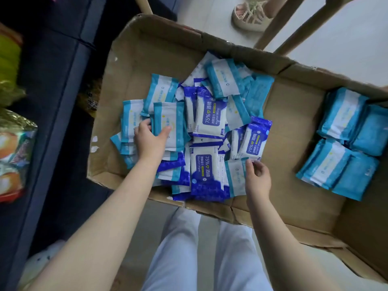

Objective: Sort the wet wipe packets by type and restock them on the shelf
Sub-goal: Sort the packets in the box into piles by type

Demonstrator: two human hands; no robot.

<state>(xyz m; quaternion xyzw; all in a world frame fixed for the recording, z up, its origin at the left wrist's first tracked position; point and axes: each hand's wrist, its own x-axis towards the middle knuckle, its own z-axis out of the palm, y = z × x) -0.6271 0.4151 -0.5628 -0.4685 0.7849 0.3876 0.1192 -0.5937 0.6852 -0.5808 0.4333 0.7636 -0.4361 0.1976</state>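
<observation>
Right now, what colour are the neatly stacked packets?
The stacked packets are light blue and white; head view.

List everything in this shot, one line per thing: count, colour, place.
cardboard box: one, brown, open, centre
light blue wipe packets: many, loose in a pile, left half of the box
dark blue alcohol wipe packets: several, mixed into the same pile
sorted stacks: about four, light blue, right end of the box
colourful packages: a few, blurred, far left
wooden legs: two, tan, top right
shoe: one, beige, on the floor beyond the box
trousers: pale, bottom centre
left hand: grips a light blue packet in the pile
right hand: fingers at the lower edge of a dark blue packet; grip unclear
</observation>
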